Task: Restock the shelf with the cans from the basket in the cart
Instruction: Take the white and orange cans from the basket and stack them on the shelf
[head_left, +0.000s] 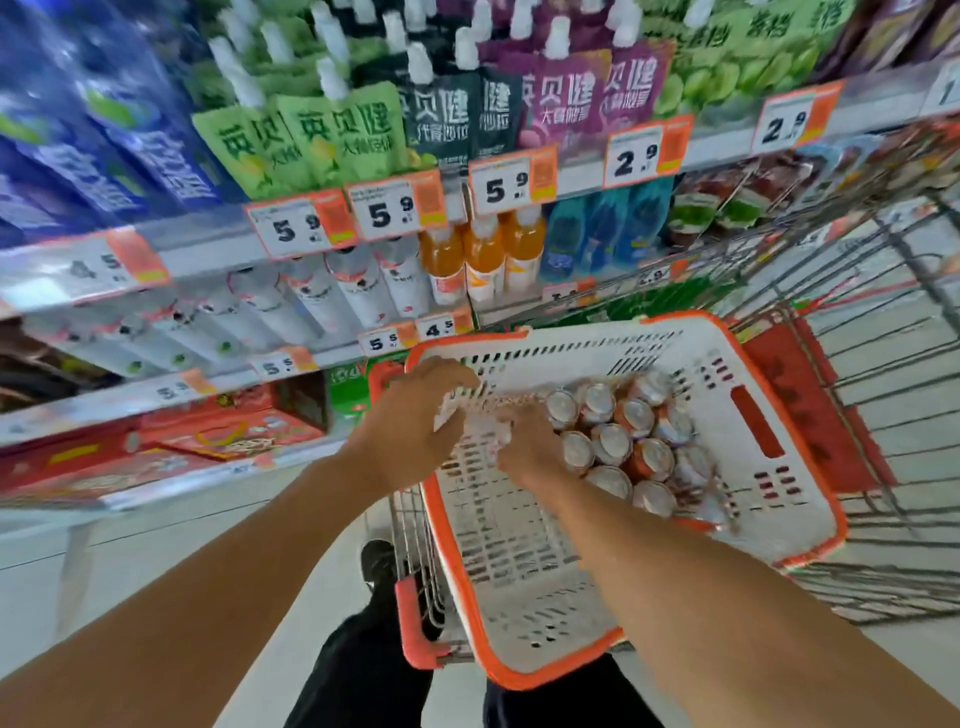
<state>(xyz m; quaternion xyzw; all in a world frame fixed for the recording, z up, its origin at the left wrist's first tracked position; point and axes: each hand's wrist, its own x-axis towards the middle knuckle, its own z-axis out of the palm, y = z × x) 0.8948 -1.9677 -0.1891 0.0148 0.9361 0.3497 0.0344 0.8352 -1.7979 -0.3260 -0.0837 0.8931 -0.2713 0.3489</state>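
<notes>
Cans (623, 431) with silver tops and orange-red sides stood upright and tightly packed in the middle of a white slotted plastic basket (769, 519) with an orange rim, which sat in a metal wire shopping cart (883, 364); about a dozen tops could be counted, though motion blur made the exact number uncertain. The person's two hands were over the basket's left part. The left hand (415, 421) had its fingers curled round something pale and blurred at its fingertips, and what it held could not be made out. The right hand (524, 441) lay just beside the leftmost cans, its fingers hidden beneath it, so whether it gripped anything could not be told. Beyond the cart ran a shelf (208, 249) with white and orange price tags, three orange juice bottles (483, 260), a row of white bottles (332, 296) and green spouted pouches (296, 140) above. The upper left of the shelf was too smeared to read.
</notes>
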